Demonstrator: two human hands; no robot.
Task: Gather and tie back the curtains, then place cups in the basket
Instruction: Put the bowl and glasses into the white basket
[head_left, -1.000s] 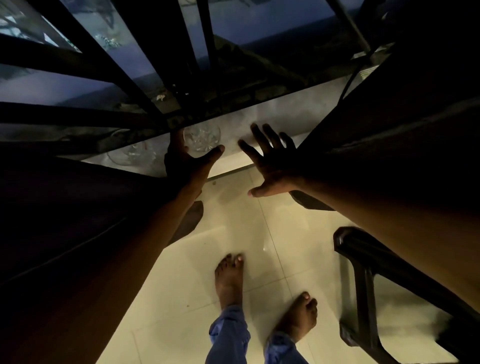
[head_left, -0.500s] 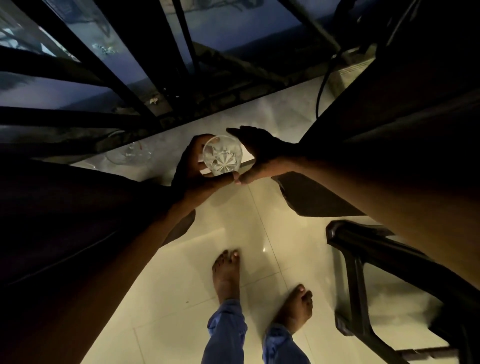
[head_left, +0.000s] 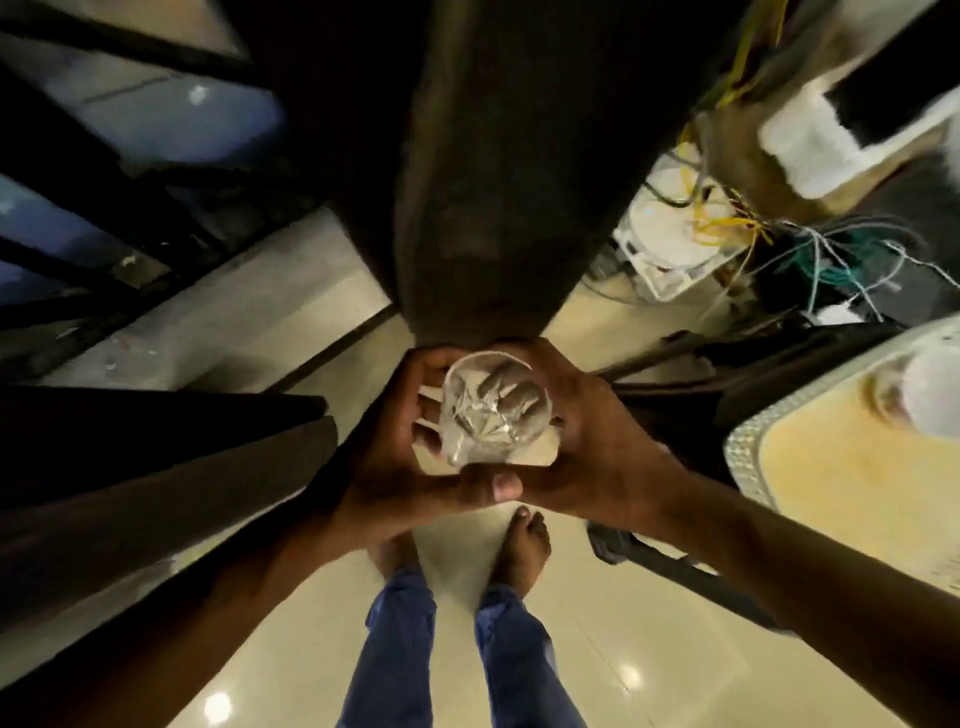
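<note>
A clear cut-glass cup (head_left: 493, 410) sits between both my hands at the middle of the view, seen from above. My left hand (head_left: 400, 467) curls round its left side, thumb across the near rim. My right hand (head_left: 592, 441) wraps the right side, and its fingers show through the glass. A dark gathered curtain (head_left: 498, 182) hangs straight ahead, its lower end just beyond the cup. Another dark curtain panel (head_left: 156, 467) runs along the left. No basket is visible.
A window with dark bars (head_left: 104, 171) and a pale sill (head_left: 234, 312) lies at the left. A tangle of cables and white boxes (head_left: 727, 239) crowds the upper right. A tray-like surface with a patterned rim (head_left: 743, 447) is at the right. My bare feet stand on glossy tiles (head_left: 623, 649).
The glass came off the sill, first in my left hand, then held by both. The view has swung right, away from the window toward the curtain and cables.
</note>
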